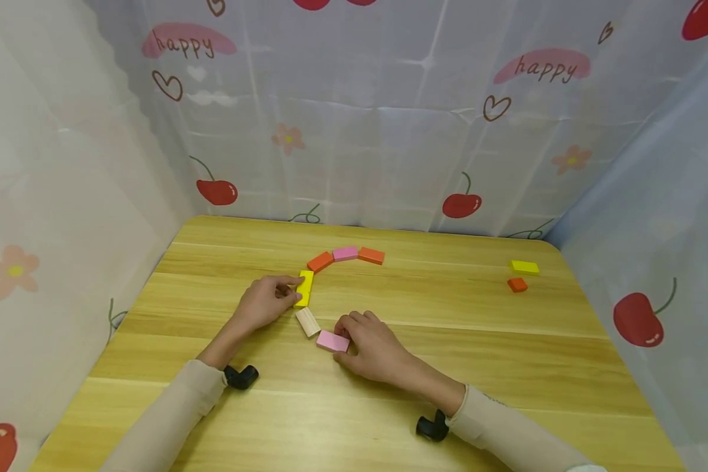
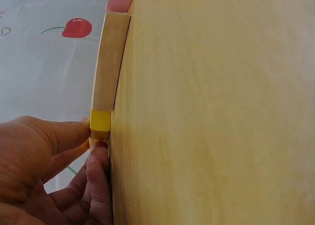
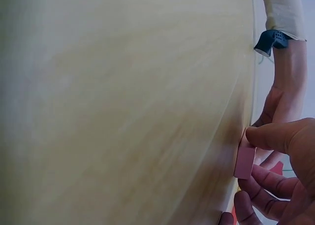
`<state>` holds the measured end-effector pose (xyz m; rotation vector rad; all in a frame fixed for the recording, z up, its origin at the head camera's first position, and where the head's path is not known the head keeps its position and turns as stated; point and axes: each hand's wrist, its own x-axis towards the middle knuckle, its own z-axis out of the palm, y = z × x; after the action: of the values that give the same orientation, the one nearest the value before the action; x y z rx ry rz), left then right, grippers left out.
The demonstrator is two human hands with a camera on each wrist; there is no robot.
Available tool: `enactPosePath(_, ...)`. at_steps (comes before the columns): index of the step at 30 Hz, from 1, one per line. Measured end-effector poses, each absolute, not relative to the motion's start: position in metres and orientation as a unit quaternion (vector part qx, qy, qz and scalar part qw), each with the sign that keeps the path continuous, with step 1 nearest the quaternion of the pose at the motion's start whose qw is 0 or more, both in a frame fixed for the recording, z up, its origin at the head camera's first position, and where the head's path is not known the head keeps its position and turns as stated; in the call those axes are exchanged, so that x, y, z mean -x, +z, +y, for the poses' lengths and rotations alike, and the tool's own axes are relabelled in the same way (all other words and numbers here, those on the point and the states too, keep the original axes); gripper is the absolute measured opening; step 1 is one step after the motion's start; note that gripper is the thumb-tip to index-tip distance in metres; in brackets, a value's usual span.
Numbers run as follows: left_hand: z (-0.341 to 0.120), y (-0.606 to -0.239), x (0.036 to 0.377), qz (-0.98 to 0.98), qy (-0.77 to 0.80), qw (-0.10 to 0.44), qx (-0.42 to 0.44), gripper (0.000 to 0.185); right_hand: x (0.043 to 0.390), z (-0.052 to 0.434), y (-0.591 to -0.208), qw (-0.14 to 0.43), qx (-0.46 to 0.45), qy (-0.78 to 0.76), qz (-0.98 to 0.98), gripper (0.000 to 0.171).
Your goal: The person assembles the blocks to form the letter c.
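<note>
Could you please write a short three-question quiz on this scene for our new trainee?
1. True or false: the plain wooden block lies between a yellow block and a pink block.
2. Which does the right hand grip?
A. An orange block
B. The pink block
C. A yellow block
3. How many blocks lie well apart from the others, toward the right side of the table?

Key:
1. True.
2. B.
3. Two: one yellow piece and one orange piece.
</note>
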<state>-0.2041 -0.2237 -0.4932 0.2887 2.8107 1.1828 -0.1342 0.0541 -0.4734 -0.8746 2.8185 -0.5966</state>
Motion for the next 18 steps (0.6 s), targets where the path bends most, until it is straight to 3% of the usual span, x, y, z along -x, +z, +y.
enactPosePath(18,-0.224,-0.495,0.204,0.916,0.386,0.037,-0.103,0.039,0.136,0.075,-0.473,0.082,0.253,-0.258,0.929,0.052)
